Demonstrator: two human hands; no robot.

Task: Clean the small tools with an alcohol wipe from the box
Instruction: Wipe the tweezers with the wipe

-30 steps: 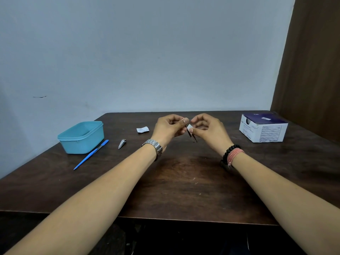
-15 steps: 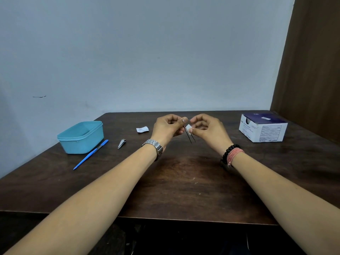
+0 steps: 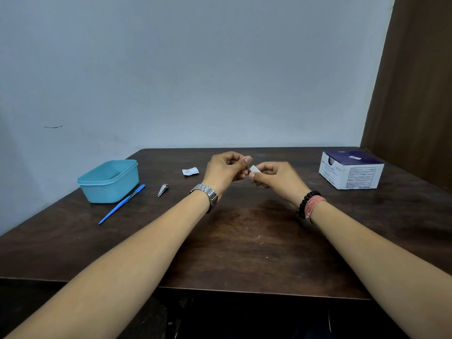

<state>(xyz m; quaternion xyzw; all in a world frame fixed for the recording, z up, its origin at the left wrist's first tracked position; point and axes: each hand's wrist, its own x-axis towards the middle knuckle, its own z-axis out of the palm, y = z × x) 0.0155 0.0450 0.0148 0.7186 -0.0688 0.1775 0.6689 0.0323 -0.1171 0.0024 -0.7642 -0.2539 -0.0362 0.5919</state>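
Above the middle of the dark table, my left hand (image 3: 225, 171) pinches the top of thin dark tweezers (image 3: 257, 185), most of which are hidden by my fingers. My right hand (image 3: 275, 178) pinches a small white alcohol wipe (image 3: 255, 169) folded around the tweezers. A silver nail clipper (image 3: 163, 190) and a blue-handled tool (image 3: 122, 204) lie on the table to the left. The white and purple wipe box (image 3: 351, 173) stands at the right.
A teal plastic tub (image 3: 108, 181) sits at the left, beside the blue tool. A torn white wipe wrapper (image 3: 190, 171) lies behind the clipper. The wooden table (image 3: 244, 241) ends at a wall behind and a brown panel at the right.
My right hand has slid the wipe down along the tweezers and covers more of them. My left hand stays in place.
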